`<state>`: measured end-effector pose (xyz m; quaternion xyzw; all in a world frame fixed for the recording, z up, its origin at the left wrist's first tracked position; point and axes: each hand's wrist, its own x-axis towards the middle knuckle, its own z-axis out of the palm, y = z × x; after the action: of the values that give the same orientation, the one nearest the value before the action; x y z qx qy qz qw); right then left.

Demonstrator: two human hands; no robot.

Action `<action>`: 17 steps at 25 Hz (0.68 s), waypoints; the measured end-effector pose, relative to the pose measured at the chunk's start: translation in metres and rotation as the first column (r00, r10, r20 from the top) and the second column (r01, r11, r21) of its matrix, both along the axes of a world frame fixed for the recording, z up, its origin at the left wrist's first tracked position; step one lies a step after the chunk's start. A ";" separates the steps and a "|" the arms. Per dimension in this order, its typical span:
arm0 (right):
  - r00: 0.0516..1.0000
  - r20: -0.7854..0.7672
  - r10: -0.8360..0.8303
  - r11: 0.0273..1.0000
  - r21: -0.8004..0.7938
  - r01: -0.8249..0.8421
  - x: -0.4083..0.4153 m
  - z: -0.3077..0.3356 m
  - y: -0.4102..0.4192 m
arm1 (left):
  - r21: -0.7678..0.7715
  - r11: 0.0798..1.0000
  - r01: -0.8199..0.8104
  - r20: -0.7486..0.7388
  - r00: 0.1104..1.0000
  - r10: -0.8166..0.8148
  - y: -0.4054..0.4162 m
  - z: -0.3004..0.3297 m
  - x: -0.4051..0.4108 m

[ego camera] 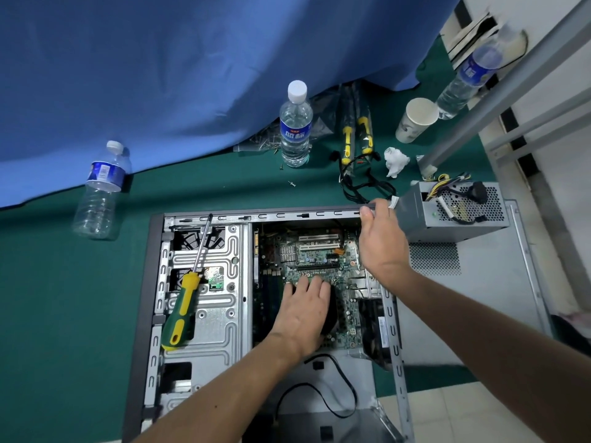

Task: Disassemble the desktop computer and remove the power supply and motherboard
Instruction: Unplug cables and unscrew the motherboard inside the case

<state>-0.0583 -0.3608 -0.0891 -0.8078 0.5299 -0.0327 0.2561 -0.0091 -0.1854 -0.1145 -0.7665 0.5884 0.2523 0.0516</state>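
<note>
Left hand [305, 310] lies flat, fingers straight, on the motherboard [315, 266], seated inside the case [204, 314] beneath it; right hand [380, 238] grips the case's far rim; just beyond it I see the power supply [454, 212] already out; motherboard remains, I judge; screwdriver [185, 302] rests left of my left hand.

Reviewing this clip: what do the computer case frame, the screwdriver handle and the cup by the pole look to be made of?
Computer case: bare stamped sheet metal, dull silver, with pressed ribs and punched slots. Screwdriver: the handle looks like moulded plastic or rubber, glossy green with yellow inlays; its shaft is shiny metal. Cup: probably paper, matte off-white with a thin rolled rim, though the view cannot rule out plastic.
</note>
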 end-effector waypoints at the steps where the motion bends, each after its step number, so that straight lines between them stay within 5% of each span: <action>1: 1.000 0.000 0.000 1.000 0.003 0.000 0.000 -0.001 -0.001 | 0.008 1.000 0.002 -0.001 1.000 -0.002 -0.001 0.000 0.000; 17: 1.000 0.011 0.003 1.000 0.017 -0.003 -0.001 -0.001 -0.002 | -0.016 1.000 -0.022 -0.002 1.000 0.022 0.000 0.001 0.001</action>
<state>-0.0591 -0.3623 -0.0899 -0.8063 0.5275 -0.0321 0.2657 -0.0078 -0.1853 -0.1131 -0.7731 0.5819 0.2490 0.0420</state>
